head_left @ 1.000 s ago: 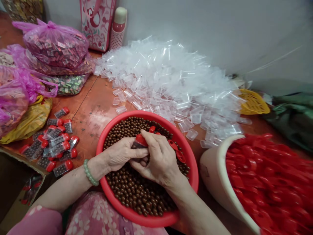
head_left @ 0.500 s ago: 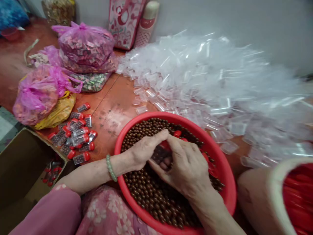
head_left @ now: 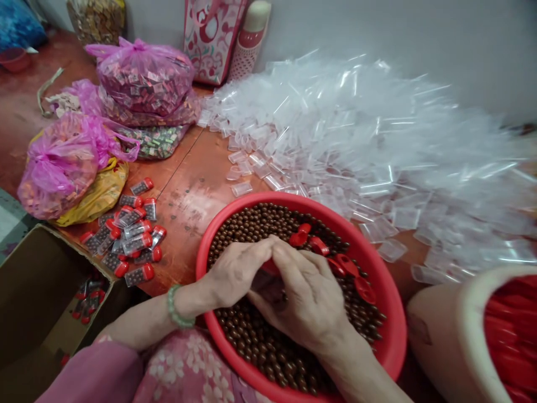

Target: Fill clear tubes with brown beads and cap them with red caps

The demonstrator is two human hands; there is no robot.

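My left hand [head_left: 235,271], with a green bead bracelet [head_left: 178,308] at the wrist, is closed on the near left side of a small clear plastic container [head_left: 268,284]. My right hand [head_left: 308,296] wraps the same container from the right, and the fingertips of both hands meet over its red cap [head_left: 269,265]. Fingers cover most of it, so its contents are hard to make out. Both hands are above a red basin [head_left: 205,243] of shiny brown balls [head_left: 255,341]. Loose red caps [head_left: 344,263] lie on the balls, beyond my right hand.
Filled red-capped containers [head_left: 136,243] lie left of the basin; a cardboard box [head_left: 29,291] holds several more. Clear empty containers [head_left: 335,134] are heaped along the wall. At right stands a pale bucket [head_left: 444,319] of red caps. Pink bags [head_left: 145,78] sit back left.
Both hands have shifted slightly left and down with the container, and the fingertips have closed together over its cap. More loose red caps show in the basin.
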